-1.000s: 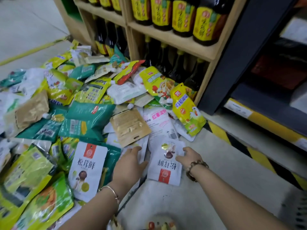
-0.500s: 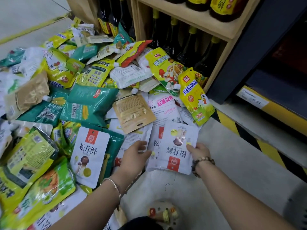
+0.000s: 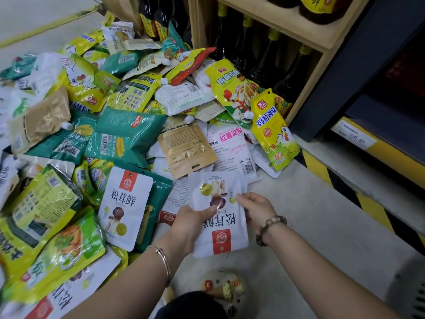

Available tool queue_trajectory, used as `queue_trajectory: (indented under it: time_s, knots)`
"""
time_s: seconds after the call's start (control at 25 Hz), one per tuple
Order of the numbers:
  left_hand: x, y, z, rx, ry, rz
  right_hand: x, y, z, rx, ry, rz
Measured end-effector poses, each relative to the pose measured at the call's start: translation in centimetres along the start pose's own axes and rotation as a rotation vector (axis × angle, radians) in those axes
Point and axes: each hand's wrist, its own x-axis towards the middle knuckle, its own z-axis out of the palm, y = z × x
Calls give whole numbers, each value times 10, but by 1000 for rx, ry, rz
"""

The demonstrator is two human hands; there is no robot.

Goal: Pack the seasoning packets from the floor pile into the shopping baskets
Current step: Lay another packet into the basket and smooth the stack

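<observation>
Both hands on one white mushroom packet (image 3: 220, 229) at the near edge of the pile. My left hand (image 3: 190, 224) pinches its left side, thumb on the printed front, fingers behind. My right hand (image 3: 255, 208) pinches the right edge higher up, fingers curled onto it. The packet faces me with its text upside down and its red label at the end nearest me. There is a thin bangle (image 3: 164, 261) on my left wrist and a bead bracelet (image 3: 269, 226) on my right. Just left of the grip a matching white packet (image 3: 125, 203) lies on the floor pile (image 3: 92, 125), text upright to me. Just beyond the held one is a tan packet (image 3: 186, 148), then a green corn packet (image 3: 124, 134) and a yellow chicken packet (image 3: 273, 130) — all lying loose and overlapping. The pile runs back against a wooden shelf (image 3: 305, 35) of dark bottles (image 3: 264, 54). Grey floor (image 3: 310, 226) on the right, with a yellow-black stripe (image 3: 368, 203) along the shelving base.
</observation>
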Motion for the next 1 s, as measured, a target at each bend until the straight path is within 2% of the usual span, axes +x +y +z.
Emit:
queue_trajectory:
  time_s: [0.16, 0.28, 0.48, 0.56, 0.64, 0.72, 0.8, 0.92, 1.0]
  knots:
    - [5, -5, -15, -39, 75, -35, 37, 8, -12, -66, 336, 23]
    - [7, -7, -24, -63, 105, -51, 49, 17, -2, -280, 369, 39]
    - [9, -7, -42, -145, 169, -57, 55, 20, 18, -338, 421, 52]
    - [10, -7, -45, -161, 189, -53, 53, 20, 17, -275, 399, 4]
    - [11, -6, -48, -177, 200, -40, 43, 12, 9, -114, 373, -121]
    - [12, -5, -53, -164, 205, -20, 37, -4, -10, -75, 361, -222]
    - [13, -4, -58, -147, 195, -4, 33, -24, -33, -38, 337, -236]
    - [12, -4, -61, -199, 145, 6, 22, -38, -40, 91, 149, -186]
    - [10, -5, -58, -280, 92, -2, 16, -37, -16, 22, 27, -193]
